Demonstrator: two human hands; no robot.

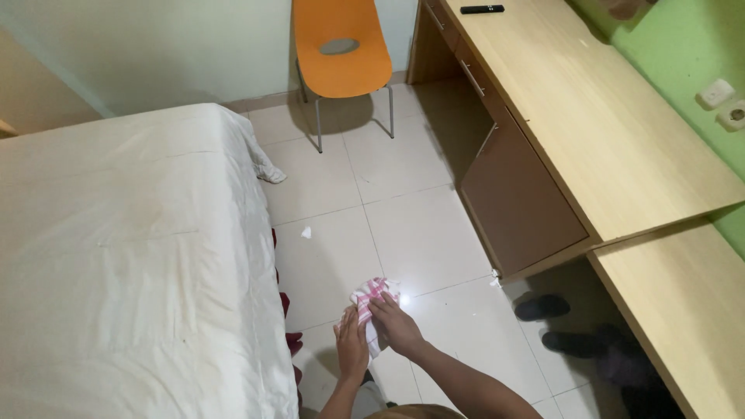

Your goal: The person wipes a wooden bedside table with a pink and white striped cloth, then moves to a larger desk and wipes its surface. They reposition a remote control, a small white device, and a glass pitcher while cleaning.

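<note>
A small pink and white checked cloth (369,293) is held in front of me over the tiled floor. My left hand (351,345) grips its lower left part. My right hand (394,322) lies over its right side with the fingers closed on the fabric. Much of the cloth is hidden between and under the two hands, and only its upper end shows above the fingers.
A bed with a white sheet (132,256) fills the left. A long wooden desk (605,124) runs along the right wall, a black remote (481,9) on it. An orange chair (341,54) stands at the back. Dark slippers (543,307) lie under the desk. A paper scrap (306,232) is on the tiles.
</note>
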